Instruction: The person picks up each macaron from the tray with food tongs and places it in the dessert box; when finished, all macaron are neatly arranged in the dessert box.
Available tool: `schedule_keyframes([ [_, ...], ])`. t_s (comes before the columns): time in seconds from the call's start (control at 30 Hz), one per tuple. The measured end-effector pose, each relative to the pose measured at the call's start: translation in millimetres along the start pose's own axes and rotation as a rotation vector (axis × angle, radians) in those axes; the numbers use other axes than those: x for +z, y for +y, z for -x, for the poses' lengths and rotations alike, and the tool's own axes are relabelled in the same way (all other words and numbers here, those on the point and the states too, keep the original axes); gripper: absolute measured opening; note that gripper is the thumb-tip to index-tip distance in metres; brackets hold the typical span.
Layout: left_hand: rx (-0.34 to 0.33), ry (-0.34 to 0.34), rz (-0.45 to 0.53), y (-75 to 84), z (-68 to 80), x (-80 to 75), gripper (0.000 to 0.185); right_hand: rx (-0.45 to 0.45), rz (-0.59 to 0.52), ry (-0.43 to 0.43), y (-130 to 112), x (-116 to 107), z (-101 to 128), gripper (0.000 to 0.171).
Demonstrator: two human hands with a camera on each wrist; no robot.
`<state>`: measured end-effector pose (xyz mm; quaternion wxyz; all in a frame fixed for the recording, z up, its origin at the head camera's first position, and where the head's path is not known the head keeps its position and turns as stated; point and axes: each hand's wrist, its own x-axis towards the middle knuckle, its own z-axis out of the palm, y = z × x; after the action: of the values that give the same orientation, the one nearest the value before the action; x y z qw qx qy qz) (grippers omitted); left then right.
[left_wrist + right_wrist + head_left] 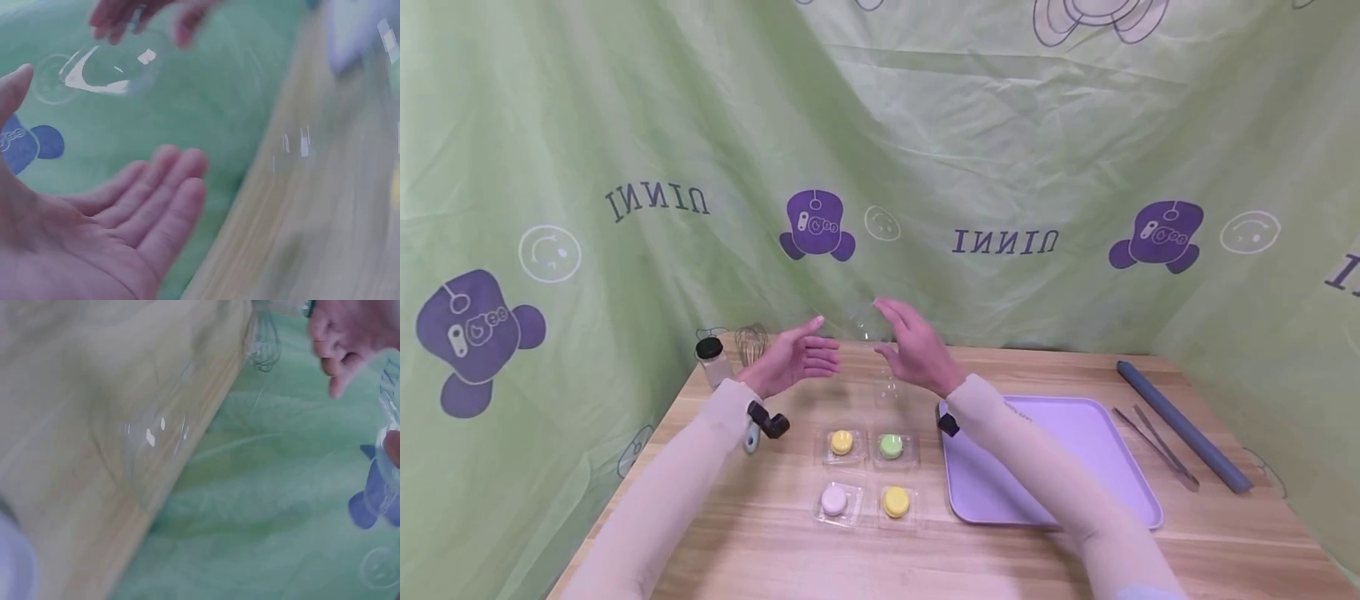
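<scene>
Sleeved forearms fill the bottom of the head view, reaching up to mid-frame. Right hand [917, 348] pinches a clear plastic dome [868, 323] by its rim, held up above the worktop [760, 533], probably so it stays clear of the sweets below. Left hand [797, 358] is released, palm up, fingers relaxed just left of the dome, apparently ready to support it, not touching. A second clear piece [887, 392] sits on the worktop just below the hands. Four macarons in clear trays [865, 475] lie centre-bottom. Purple tray [1097, 433] at right, tongs [1157, 446] and a grey roller [1183, 425] further right. Jar [711, 360] and whisk [751, 342] upper left of the worktop.
</scene>
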<state>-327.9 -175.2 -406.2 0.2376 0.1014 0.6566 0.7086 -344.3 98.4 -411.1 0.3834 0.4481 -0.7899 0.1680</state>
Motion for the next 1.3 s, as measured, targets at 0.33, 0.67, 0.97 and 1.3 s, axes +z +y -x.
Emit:
schedule_keyframes([
  [0.33, -0.051, -0.158, 0.099, 9.8, 11.3, 12.5, 0.076, -0.432, 0.227, 0.118, -13.5, -8.0, -1.7, 0.044],
  [0.67, -0.037, -0.233, 0.084, 12.3, 13.9, 10.2, 0.062, -0.495, 0.251, 0.123, -16.5, -5.0, 1.7, 0.044],
  [0.97, -0.066, -0.262, 0.081, 6.1, 16.5, 9.5, 0.036, -0.529, 0.246, 0.092, -20.6, -2.1, 8.1, 0.047],
  [1.3, 0.241, -0.006, -0.387, 0.4, 25.2, 15.7, 0.063, -0.225, -0.137, 0.025, -31.1, -6.5, 3.4, 0.091],
])
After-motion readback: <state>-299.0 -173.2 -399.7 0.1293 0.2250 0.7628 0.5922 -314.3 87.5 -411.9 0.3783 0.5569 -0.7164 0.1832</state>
